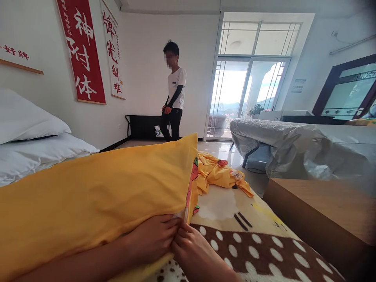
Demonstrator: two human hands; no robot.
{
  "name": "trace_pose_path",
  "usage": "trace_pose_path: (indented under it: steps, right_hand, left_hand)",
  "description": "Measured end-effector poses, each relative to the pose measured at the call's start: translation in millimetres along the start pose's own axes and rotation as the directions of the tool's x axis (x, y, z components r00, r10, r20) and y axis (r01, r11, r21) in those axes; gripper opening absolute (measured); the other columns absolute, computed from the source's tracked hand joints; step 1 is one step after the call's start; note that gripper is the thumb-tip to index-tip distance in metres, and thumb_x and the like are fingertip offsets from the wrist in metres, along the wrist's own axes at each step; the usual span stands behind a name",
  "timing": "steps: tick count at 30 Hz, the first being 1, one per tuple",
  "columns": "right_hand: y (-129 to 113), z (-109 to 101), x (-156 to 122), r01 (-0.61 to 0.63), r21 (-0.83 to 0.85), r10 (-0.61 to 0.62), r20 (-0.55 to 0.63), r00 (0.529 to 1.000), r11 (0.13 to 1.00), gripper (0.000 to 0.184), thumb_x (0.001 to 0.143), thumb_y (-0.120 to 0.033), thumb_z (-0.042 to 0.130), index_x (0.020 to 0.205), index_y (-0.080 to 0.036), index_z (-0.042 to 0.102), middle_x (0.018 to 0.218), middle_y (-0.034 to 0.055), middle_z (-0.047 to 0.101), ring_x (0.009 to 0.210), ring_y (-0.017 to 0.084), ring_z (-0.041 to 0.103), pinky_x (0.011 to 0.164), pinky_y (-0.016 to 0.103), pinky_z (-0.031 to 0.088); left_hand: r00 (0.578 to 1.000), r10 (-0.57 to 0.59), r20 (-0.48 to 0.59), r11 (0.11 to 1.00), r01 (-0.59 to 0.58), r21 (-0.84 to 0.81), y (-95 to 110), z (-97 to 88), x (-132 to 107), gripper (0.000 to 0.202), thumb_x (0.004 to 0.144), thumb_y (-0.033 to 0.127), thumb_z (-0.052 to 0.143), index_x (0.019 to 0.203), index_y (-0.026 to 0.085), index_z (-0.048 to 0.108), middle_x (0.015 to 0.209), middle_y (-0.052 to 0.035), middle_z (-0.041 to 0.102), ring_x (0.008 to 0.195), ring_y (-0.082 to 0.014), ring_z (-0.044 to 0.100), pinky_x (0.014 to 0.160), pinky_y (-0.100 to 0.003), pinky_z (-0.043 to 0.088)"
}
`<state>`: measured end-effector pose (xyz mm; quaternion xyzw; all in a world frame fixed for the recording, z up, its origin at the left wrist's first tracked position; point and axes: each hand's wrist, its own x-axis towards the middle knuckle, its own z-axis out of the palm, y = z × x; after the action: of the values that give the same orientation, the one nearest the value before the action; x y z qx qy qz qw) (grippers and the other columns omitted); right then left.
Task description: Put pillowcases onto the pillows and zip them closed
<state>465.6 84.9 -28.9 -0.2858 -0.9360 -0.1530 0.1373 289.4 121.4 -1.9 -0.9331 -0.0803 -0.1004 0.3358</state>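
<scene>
A pillow in a yellow pillowcase (96, 196) lies across the bed in front of me, its open end pointing right. My left hand (154, 237) grips the lower corner of that open end, fingers curled on the cloth. My right hand (190, 246) pinches the same edge beside it, fingertips touching the case's opening. A strip of printed lining shows at the opening. The pillow rests on a patterned blanket (249, 250) with brown and white dots.
A crumpled yellow cloth (219, 172) lies further along the bed. White pillows (29, 125) sit at left. A wooden table (329, 211) stands at right, a covered sofa (293, 145) beyond it. A person (174, 92) stands near the far wall by the glass doors.
</scene>
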Motion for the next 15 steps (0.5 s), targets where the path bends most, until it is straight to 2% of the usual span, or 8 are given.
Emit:
trace_pose_path:
  steps: [2, 4, 6, 8, 10, 13, 15]
  right_hand:
    - [-2.5, -5.0, -1.7, -0.037, -0.004, 0.037, 0.103, 0.994, 0.999, 0.012, 0.075, -0.013, 0.053, 0.084, -0.015, 0.061, 0.08, 0.0066, 0.066, 0.082, 0.021, 0.058, 0.09, 0.034, 0.041]
    - [-5.6, -13.0, -2.8, -0.07, -0.007, 0.07, 0.201, 0.977, 0.998, 0.012, 0.076, -0.011, 0.051, 0.082, -0.015, 0.06, 0.077, 0.0058, 0.065, 0.077, 0.02, 0.059, 0.082, 0.033, 0.042]
    - [-8.3, -22.3, -3.4, -0.094, -0.017, 0.095, 0.276, 0.957, 0.995, 0.011, 0.077, -0.01, 0.051, 0.08, -0.015, 0.06, 0.073, 0.005, 0.064, 0.072, 0.02, 0.059, 0.08, 0.033, 0.041]
    - [-10.0, -29.9, -3.8, -0.113, -0.03, 0.117, 0.324, 0.939, 0.993, 0.009, 0.077, -0.01, 0.053, 0.078, -0.015, 0.06, 0.072, 0.0047, 0.065, 0.07, 0.02, 0.059, 0.08, 0.033, 0.04]
    - [-10.8, -34.2, -4.3, -0.126, -0.04, 0.132, 0.345, 0.929, 0.991, 0.008, 0.077, -0.011, 0.055, 0.079, -0.015, 0.062, 0.074, 0.0053, 0.066, 0.074, 0.02, 0.061, 0.083, 0.034, 0.039]
    - [-11.3, -36.2, -5.3, -0.138, -0.042, 0.144, 0.367, 0.919, 0.99, 0.011, 0.08, -0.012, 0.054, 0.085, -0.014, 0.064, 0.082, 0.0064, 0.068, 0.083, 0.021, 0.062, 0.088, 0.034, 0.039]
    - [-11.6, -37.2, -6.1, -0.144, -0.037, 0.147, 0.403, 0.903, 0.989, 0.012, 0.081, -0.014, 0.054, 0.086, -0.013, 0.066, 0.082, 0.0063, 0.068, 0.084, 0.021, 0.062, 0.088, 0.034, 0.039]
  left_hand:
    - [0.996, -0.054, 0.068, 0.997, 0.05, 0.05, 1.8, 6.1, -7.9, 0.031, 0.088, 0.032, 0.05, 0.109, 0.014, 0.065, 0.111, -0.0072, 0.067, 0.109, -0.0207, 0.052, 0.1, -0.033, 0.031]
    - [0.972, -0.163, 0.17, 0.986, 0.155, 0.061, 5.9, 13.3, -13.3, 0.035, 0.087, 0.032, 0.051, 0.116, 0.015, 0.062, 0.11, -0.0086, 0.068, 0.107, -0.0219, 0.054, 0.097, -0.035, 0.032]
    - [0.918, -0.278, 0.284, 0.96, 0.278, 0.038, 10.6, 23.1, -11.8, 0.035, 0.082, 0.027, 0.057, 0.114, 0.015, 0.064, 0.106, -0.0102, 0.069, 0.103, -0.024, 0.056, 0.094, -0.037, 0.034]
    - [0.864, -0.361, 0.35, 0.925, 0.379, 0.019, 13.9, 33.7, -1.1, 0.032, 0.077, 0.019, 0.061, 0.107, 0.012, 0.067, 0.1, -0.0127, 0.07, 0.099, -0.0262, 0.058, 0.092, -0.038, 0.037]
    - [0.843, -0.399, 0.361, 0.902, 0.431, -0.011, 15.5, 42.4, 17.4, 0.033, 0.075, 0.011, 0.058, 0.107, 0.009, 0.068, 0.1, -0.0149, 0.069, 0.099, -0.0278, 0.058, 0.087, -0.039, 0.039]
    - [0.856, -0.399, 0.328, 0.886, 0.452, -0.1, 21.1, 50.7, 48.5, 0.04, 0.077, 0.004, 0.047, 0.112, 0.011, 0.066, 0.107, -0.0152, 0.067, 0.102, -0.0272, 0.058, 0.086, -0.039, 0.041]
    - [0.854, -0.409, 0.321, 0.862, 0.477, -0.171, 33.9, 54.1, 63.6, 0.04, 0.077, 0.004, 0.043, 0.106, 0.014, 0.069, 0.097, -0.013, 0.069, 0.092, -0.026, 0.06, 0.085, -0.041, 0.04]
